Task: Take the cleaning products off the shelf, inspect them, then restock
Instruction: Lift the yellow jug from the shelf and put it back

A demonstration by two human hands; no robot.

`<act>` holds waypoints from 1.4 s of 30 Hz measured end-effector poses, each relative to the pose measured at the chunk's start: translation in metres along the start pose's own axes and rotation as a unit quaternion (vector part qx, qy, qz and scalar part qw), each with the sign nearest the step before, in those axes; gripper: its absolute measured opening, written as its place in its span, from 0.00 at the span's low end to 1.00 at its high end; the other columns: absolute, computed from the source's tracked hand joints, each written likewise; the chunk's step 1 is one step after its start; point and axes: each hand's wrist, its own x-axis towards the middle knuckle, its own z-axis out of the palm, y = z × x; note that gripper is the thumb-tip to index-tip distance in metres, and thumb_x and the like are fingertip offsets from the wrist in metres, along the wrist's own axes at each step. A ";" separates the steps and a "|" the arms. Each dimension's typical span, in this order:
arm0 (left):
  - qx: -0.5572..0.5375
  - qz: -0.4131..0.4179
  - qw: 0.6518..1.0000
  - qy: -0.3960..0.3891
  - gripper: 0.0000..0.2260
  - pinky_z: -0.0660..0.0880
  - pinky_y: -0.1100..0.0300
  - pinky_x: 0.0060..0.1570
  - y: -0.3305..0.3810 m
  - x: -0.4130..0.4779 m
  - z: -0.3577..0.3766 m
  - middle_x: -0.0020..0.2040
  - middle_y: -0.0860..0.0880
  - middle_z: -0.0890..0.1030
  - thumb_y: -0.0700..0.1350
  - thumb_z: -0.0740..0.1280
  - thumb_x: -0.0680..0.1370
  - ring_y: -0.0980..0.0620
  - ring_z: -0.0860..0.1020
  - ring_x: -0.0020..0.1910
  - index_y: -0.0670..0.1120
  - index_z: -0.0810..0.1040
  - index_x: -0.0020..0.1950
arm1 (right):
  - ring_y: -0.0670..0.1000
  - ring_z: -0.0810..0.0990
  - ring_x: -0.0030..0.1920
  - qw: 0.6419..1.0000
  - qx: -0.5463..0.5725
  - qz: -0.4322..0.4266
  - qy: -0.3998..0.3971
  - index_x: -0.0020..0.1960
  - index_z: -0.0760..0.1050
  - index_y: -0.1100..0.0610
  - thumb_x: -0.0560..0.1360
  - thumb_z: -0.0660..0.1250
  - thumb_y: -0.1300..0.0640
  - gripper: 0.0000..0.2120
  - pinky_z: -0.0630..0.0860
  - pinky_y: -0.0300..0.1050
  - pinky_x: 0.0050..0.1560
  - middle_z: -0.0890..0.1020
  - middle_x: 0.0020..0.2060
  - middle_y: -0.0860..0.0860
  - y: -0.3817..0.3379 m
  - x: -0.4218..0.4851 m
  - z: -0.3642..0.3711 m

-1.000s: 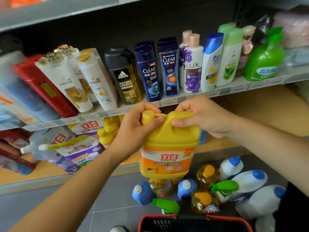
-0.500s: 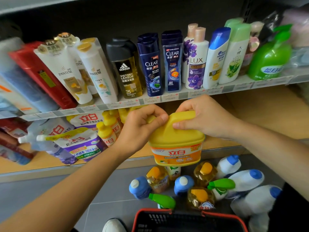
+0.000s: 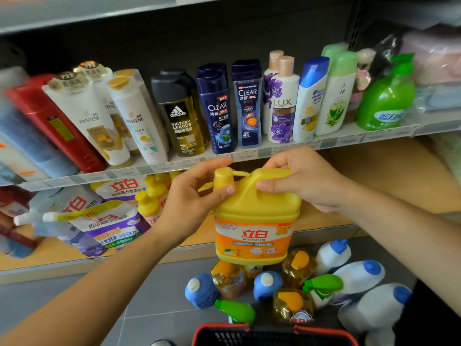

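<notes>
Your left hand (image 3: pixel 189 203) and right hand (image 3: pixel 303 179) grip a yellow detergent jug (image 3: pixel 254 221) for inspection; bottles on the floor (image 3: pixel 287 285) await restocking on the lower shelf (image 3: pixel 374 171).

You hold the detergent jug (image 3: pixel 254 221) at centre, left hand (image 3: pixel 192 203) at 9 o'clock, right hand (image 3: pixel 306 181) at 3. The shampoo shelf (image 3: pixel 249 156) runs behind at 12; floor bottles (image 3: pixel 294 285) stand at 6, before the basket (image 3: pixel 272 333).
</notes>
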 end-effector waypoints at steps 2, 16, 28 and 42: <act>-0.001 -0.015 1.000 -0.008 0.24 0.81 0.55 0.57 0.002 0.001 -0.003 0.59 0.49 0.84 0.45 0.74 0.74 0.49 0.81 0.62 0.51 0.77 0.70 | 0.51 0.84 0.44 1.000 0.012 0.000 -0.008 0.48 0.83 0.65 0.69 0.77 0.61 0.10 0.81 0.42 0.44 0.86 0.43 0.59 0.000 0.001 -0.002; -0.139 -0.055 0.981 -0.125 0.23 0.79 0.53 0.59 0.014 0.013 -0.015 0.60 0.41 0.84 0.52 0.76 0.74 0.42 0.80 0.65 0.43 0.81 0.66 | 0.49 0.85 0.42 0.991 0.113 0.016 -0.066 0.48 0.82 0.63 0.64 0.76 0.61 0.14 0.81 0.40 0.43 0.85 0.40 0.54 -0.008 0.006 -0.020; 0.199 0.065 0.948 0.240 0.24 0.81 0.63 0.53 0.020 -0.010 0.029 0.53 0.57 0.85 0.56 0.75 0.71 0.62 0.83 0.52 0.50 0.82 0.65 | 0.50 0.84 0.43 0.995 -0.032 -0.040 0.090 0.46 0.84 0.61 0.68 0.80 0.58 0.10 0.80 0.46 0.43 0.86 0.41 0.54 -0.015 -0.011 0.006; -0.048 -0.034 0.997 -0.048 0.15 0.79 0.63 0.50 0.023 0.008 0.004 0.54 0.50 0.86 0.47 0.69 0.77 0.53 0.84 0.56 0.47 0.80 0.63 | 0.48 0.84 0.41 0.996 0.086 -0.026 0.021 0.49 0.82 0.65 0.68 0.77 0.66 0.11 0.80 0.39 0.43 0.85 0.39 0.54 -0.010 -0.008 -0.011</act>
